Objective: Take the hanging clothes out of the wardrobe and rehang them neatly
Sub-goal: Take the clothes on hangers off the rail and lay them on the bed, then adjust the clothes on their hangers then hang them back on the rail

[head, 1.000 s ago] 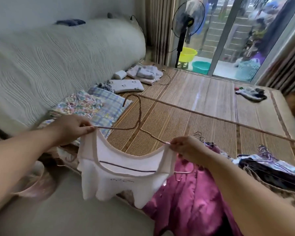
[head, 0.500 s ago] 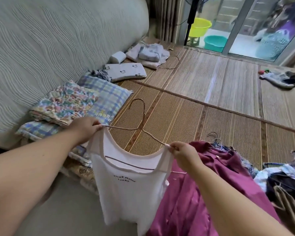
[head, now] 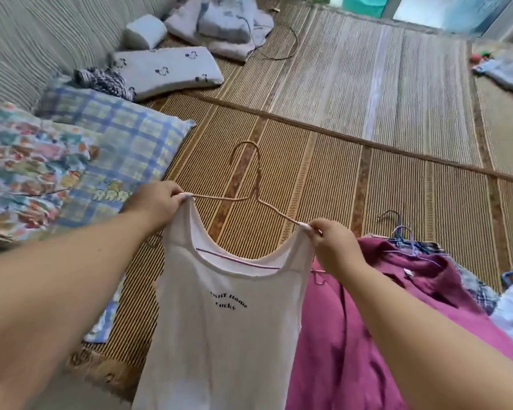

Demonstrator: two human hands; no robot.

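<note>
Hands: your left hand and right hand each pinch a strap of the top to the hanger | Place: top hangs over the mat's near edge | Risk: ease either pinch and that strap may slide off the sloping wire.

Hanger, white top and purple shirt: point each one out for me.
Hanger (head: pixel 257 184): head view, on the wire neck below the hook.
White top (head: pixel 225 335): head view, on the front below the print.
Purple shirt (head: pixel 353 335): head view, on the body fabric.
</note>
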